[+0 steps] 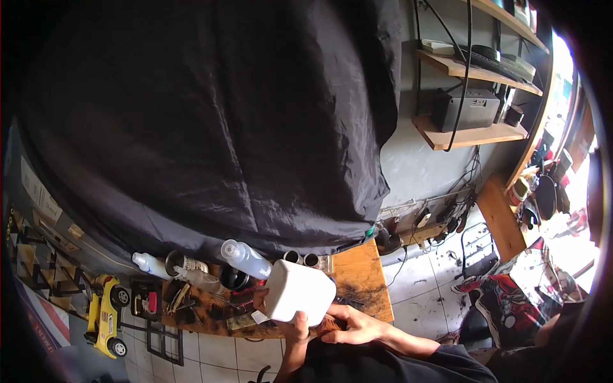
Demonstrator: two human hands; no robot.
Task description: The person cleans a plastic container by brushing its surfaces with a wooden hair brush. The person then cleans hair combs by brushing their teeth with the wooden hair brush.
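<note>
Low in the middle, a white plastic container (300,292) with rounded corners is held up in front of my body. My left hand (295,327) grips it from below and from its left side, with fingertips showing at that edge. A small white ridged piece (259,316) sticks out beside these fingers; I cannot tell whether it belongs to the container. My right hand (357,327) is curled around a reddish-brown bristly thing (328,323), close against the container's lower right corner. Most of the bristly thing is hidden by my fingers.
A wooden table (361,274) holds a clear bottle (246,258), a white bottle (150,263), dark cups and small tools. Black cloth (211,127) hangs behind it. A yellow toy car (103,316) is at left. Shelves (485,133) and a person's patterned clothing (511,300) are at right.
</note>
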